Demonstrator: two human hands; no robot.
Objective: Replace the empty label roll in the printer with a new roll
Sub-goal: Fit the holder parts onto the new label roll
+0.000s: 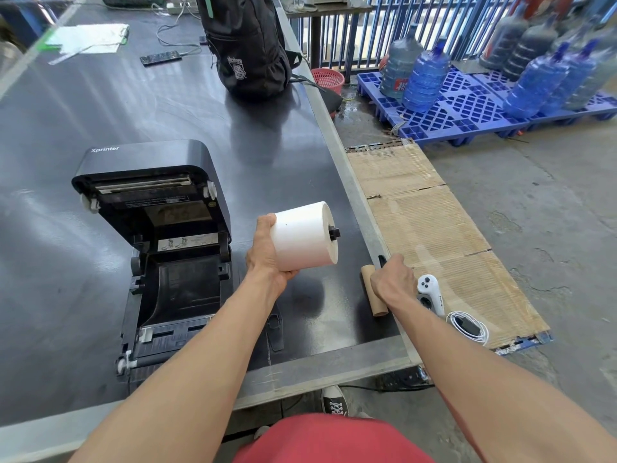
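The black label printer (157, 248) stands on the dark table with its lid swung up; its paper bay shows no roll. My left hand (267, 252) grips a full white label roll (305, 237) from its left end, holding it in the air to the right of the printer. A black spindle tip sticks out of the roll's right end. My right hand (394, 279) is curled around a small black part near the table's right edge. It lies partly over the empty brown cardboard core (374, 289), which rests on the table.
A black flat plastic piece (275, 329) lies on the table right of the printer. A backpack (250, 48) and a phone (160, 57) sit at the far end. Off the right edge, cardboard sheets (434, 235) carry a white controller (430, 292) and a cable.
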